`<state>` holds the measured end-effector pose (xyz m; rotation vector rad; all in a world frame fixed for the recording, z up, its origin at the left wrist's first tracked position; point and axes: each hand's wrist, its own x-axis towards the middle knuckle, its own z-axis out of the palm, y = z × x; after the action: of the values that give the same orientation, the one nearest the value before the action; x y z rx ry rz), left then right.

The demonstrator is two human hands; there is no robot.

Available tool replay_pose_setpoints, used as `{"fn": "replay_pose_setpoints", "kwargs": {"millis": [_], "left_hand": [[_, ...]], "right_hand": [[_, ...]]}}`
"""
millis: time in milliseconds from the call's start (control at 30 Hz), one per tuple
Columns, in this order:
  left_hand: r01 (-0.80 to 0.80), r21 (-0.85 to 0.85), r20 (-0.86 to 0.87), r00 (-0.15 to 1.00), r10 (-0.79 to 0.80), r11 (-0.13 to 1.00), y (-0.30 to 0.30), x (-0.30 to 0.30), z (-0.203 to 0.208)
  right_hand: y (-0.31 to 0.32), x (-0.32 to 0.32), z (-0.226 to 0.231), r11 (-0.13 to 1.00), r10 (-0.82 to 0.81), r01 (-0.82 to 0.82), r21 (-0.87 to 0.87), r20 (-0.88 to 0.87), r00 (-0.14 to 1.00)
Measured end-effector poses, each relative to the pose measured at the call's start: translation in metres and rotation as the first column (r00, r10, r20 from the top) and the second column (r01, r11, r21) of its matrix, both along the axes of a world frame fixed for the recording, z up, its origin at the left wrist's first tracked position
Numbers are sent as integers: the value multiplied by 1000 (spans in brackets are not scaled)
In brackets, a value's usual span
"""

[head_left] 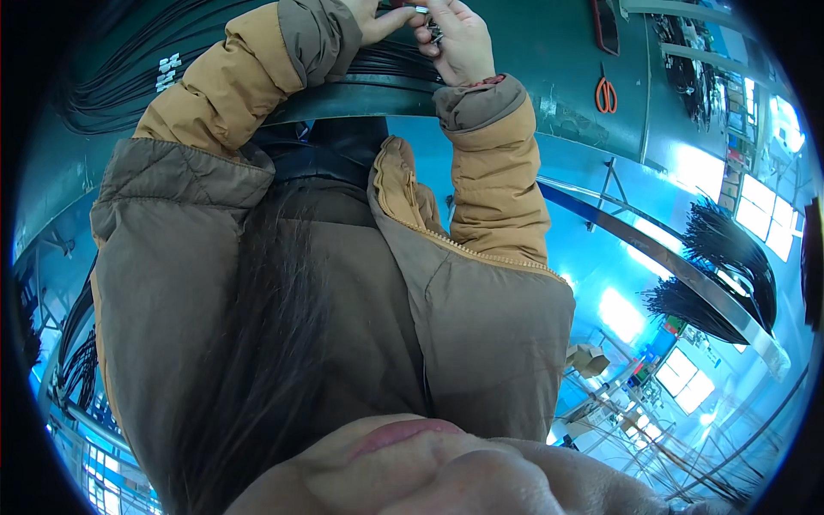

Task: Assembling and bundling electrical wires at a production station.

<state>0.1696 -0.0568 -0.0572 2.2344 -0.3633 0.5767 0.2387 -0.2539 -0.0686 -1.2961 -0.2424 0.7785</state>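
Observation:
My left hand (378,24) is at the top edge of the view, partly cut off, with thumb and fingers pinched together. Between its fingertips and those of my right hand (463,45) shows a small whitish piece (421,10), too small to name. My right hand is closed, its curled fingers holding several small shiny metal pieces (435,34). Both hands are close together over a green table (549,51). Under them runs a bundle of thin black cables (390,67) that stretches to the left.
Orange-handled scissors (606,94) lie on the table to the right, below a dark phone-like object (606,27). Small white pieces (168,72) sit on the cables at left. Bundles of black cables (730,257) hang over a metal rail (669,257) at the right.

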Motion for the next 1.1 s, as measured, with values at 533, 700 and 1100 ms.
{"fn": "replay_pose_setpoints", "kwargs": {"millis": [533,700,1100], "left_hand": [[-62,-26,-18,998,62,998,1,-6,-2],[-54,-15,-10,999,54,998,0,-8,-4],[-81,-32,-27,996,81,996,-3,-10,-4]], "right_hand": [[-11,-2,-4,974,-89,144,173,-291,953],[-9,1,-12,947,-186,253,196,-307,933],[6,-8,-19,860,-209,358,363,-387,898]]}}
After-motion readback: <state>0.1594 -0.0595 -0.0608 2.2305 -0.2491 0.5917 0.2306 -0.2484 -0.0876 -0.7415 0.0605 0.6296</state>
